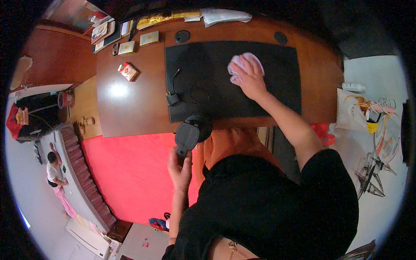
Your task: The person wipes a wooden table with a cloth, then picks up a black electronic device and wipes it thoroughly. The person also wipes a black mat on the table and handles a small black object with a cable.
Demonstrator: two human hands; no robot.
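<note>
My right hand (252, 79) lies on a crumpled pale purple cloth (236, 63), pressed on the black desk mat (279, 87). My left hand (180, 169) grips a dark device (187, 136) with a flat rounded part and a round part beside it, at the desk's front edge; its exact kind I cannot tell. A black power adapter (172, 98) with a cable lies at the mat's left side, and a thin dark cable (204, 101) is looped on the mat between the adapter and my right hand.
A red and white packet (128, 71) and small boxes (149, 38) lie on the wooden desk (136, 107). Two round black grommets (182, 36) are behind the mat. A tote bag (349, 110) stands to the right. At far left, a person (54, 169) is on a bed.
</note>
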